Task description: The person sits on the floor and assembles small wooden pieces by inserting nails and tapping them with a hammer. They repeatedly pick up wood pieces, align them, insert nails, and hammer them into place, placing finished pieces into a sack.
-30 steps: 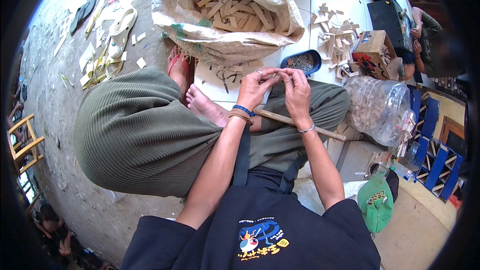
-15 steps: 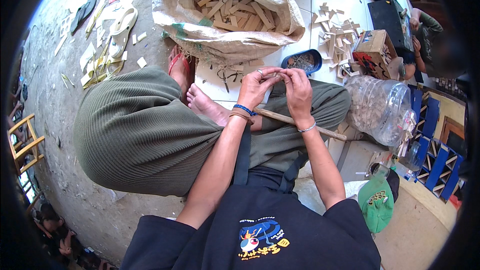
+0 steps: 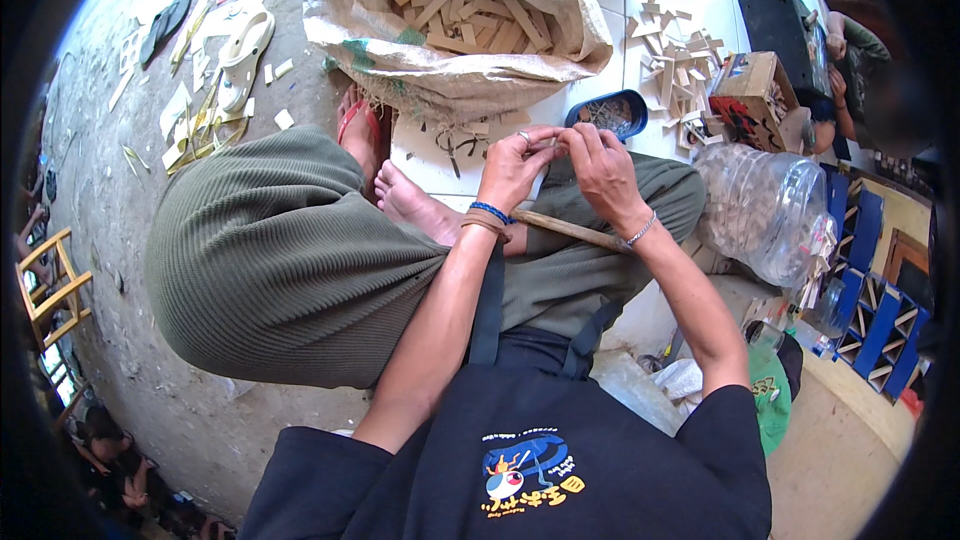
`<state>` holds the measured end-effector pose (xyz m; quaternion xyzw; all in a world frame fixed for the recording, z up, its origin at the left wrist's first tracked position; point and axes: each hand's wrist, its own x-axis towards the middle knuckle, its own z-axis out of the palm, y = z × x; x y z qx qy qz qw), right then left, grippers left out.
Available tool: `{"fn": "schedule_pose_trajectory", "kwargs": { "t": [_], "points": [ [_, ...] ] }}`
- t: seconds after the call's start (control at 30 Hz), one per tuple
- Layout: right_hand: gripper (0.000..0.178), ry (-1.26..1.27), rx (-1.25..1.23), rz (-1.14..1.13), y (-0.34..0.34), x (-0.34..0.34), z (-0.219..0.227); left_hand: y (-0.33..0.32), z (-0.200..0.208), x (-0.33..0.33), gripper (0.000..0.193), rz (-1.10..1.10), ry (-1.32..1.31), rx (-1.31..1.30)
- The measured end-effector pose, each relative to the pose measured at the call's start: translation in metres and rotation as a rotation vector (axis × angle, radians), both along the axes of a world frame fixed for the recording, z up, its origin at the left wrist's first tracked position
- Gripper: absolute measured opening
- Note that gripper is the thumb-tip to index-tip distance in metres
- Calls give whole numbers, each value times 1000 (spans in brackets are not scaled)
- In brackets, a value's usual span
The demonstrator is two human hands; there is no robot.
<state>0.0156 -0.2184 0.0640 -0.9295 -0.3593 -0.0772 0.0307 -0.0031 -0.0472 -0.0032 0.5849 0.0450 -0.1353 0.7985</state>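
My left hand [image 3: 515, 168] and my right hand [image 3: 603, 172] meet fingertip to fingertip above my lap. Both are closed in a pinch, and the fingers hide most of whatever is between them. A pale sliver shows just below the fingertips, too small to name. Right beyond my fingers stands a blue tray [image 3: 642, 126] with small thin bits in it, perhaps nails. A wooden stick like a tool handle [image 3: 570, 228] lies across my lap under my wrists; its left end is hidden behind my left wrist.
A woven sack [image 3: 450, 80] full of wooden strips [image 3: 475, 15] stands ahead. Loose wooden pieces [image 3: 680, 65] lie on the white tiles, near a cardboard box [image 3: 742, 100]. At right are a clear plastic jar [image 3: 755, 205] and a green cap [image 3: 770, 405]. Another person's hand [image 3: 838, 45] shows beyond.
My right elbow has swung outward to the right and my right hand has turned, its fingers more raised. The fingertips of both hands stay together.
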Motion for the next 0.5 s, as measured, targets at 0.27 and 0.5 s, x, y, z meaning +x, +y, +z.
{"fn": "schedule_pose_trajectory", "kwargs": {
  "t": [0.27,0.5],
  "points": [
    [39,-20,-72,138,-10,6,-3,-1,-7,1,29,-11,-43,5],
    [29,81,39,28,-5,2,4,-2,-7,1,28,-5,-10,-12]
  ]
}}
